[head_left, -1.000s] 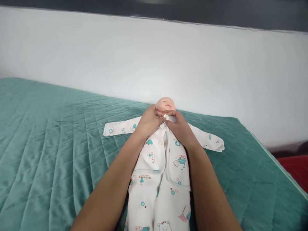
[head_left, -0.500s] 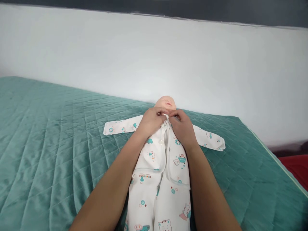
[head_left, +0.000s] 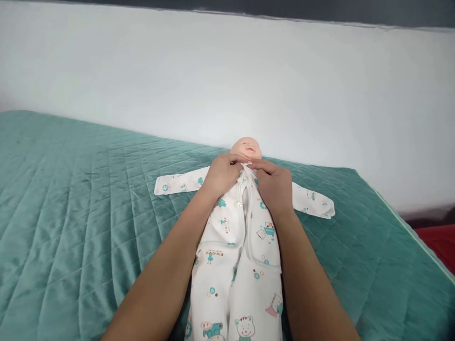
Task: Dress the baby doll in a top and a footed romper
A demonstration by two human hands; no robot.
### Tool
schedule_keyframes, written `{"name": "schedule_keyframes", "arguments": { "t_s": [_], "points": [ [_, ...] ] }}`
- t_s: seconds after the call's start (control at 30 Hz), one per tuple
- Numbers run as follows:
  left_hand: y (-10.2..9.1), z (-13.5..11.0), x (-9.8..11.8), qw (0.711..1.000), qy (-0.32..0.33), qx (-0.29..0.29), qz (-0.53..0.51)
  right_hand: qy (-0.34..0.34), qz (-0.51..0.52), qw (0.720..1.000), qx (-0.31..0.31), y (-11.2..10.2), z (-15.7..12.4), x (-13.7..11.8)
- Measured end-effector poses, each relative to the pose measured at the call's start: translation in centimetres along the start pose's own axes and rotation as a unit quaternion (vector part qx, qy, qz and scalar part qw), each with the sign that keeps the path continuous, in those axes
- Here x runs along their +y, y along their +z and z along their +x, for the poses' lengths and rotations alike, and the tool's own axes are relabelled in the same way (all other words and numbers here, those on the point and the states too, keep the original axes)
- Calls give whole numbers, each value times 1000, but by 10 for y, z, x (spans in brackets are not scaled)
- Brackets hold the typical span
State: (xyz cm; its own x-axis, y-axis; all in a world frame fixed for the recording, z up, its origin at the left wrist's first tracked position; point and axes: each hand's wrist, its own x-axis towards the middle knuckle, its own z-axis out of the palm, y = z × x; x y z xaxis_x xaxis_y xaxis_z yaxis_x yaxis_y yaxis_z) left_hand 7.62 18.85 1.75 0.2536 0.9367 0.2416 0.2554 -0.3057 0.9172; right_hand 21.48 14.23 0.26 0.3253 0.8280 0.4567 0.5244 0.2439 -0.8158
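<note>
A baby doll [head_left: 246, 146] lies on its back on a teal quilted bed cover [head_left: 78, 189], head toward the wall. It wears a white romper [head_left: 236, 251] printed with teal cartoon animals, sleeves spread out flat to both sides. My left hand [head_left: 222, 174] and my right hand [head_left: 273, 186] meet at the collar just under the doll's chin. Each hand pinches an edge of the romper's front opening, fingers curled and closed on the cloth. A white button shows on the placket below my hands.
A white wall [head_left: 249, 85] runs behind the bed with a dark band along its top. The bed's right edge slopes down toward a red object [head_left: 439, 246] at the lower right. Teal cover stretches wide to the left.
My hands have stayed at the collar with small finger shifts. The right hand's fingers now lie flatter over the neckline. The view has tipped slightly downward.
</note>
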Motion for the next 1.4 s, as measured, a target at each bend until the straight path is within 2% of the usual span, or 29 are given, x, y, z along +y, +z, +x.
{"name": "schedule_keyframes", "arguments": {
  "t_s": [0.07, 0.23, 0.33, 0.47, 0.6, 0.7, 0.8, 0.87, 1.0, 1.23, 1.3, 1.4],
  "points": [
    [1, 2, -4, 1000, -1, 8, -18, -3, 2, 1000, -21, -1, -2, 0],
    [1, 2, -9, 997, 5, 43, -70, -18, -17, 990, -142, -8, -9, -5],
    [-2, -11, -8, 996, 23, 58, -70, -17, -38, 986, -164, -12, -16, -7],
    [-8, -37, -10, 994, 31, 65, -77, -17, -26, 989, -146, -16, -34, -5],
    [-11, -52, -12, 995, 73, 41, -51, -29, 7, 993, -113, -19, -58, -4],
    [-13, -54, -10, 995, 98, 17, -27, -41, -10, 998, -38, -20, -69, -10],
    [-16, -56, -4, 997, 78, -7, -10, -63, -94, 993, 41, -17, -73, -21],
    [-18, -57, 1, 998, 53, -27, 1, -62, -125, 990, 33, -14, -72, -28],
    [-21, -59, 7, 997, 35, -59, 36, 0, -132, 991, -26, -12, -68, -36],
    [-16, -65, 11, 985, 85, -8, 150, 67, -99, 991, -52, -19, -66, -41],
    [-14, -67, 15, 988, 81, 9, 133, 92, -47, 993, -51, -21, -65, -40],
    [-8, -70, 24, 998, 37, 28, 31, 124, 53, 990, -45, -21, -62, -37]
  ]
}}
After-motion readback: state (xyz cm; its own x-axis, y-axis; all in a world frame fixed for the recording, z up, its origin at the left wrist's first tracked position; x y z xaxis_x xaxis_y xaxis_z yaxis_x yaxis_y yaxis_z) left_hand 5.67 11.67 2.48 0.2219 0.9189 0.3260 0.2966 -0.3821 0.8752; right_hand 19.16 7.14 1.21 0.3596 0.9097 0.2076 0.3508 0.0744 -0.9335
